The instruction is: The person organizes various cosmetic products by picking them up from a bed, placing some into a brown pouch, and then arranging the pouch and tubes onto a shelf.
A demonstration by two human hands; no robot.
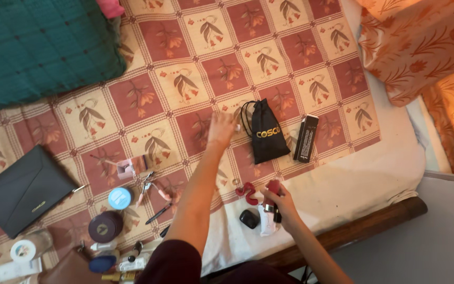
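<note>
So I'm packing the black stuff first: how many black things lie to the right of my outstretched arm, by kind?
Drawstring pouch: 1
Slim box: 1
Small rounded case: 1
Total: 3
Not counted: the red-topped item held in the right hand.

Left hand is motion-blurred; bottles at the lower-left edge are cut off.

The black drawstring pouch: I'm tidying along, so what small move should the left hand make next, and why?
Probably close the left hand on the black drawstring pouch: it reaches out beside the pouch's cord, apparently empty, while the right hand holds a dark red tube.
</note>
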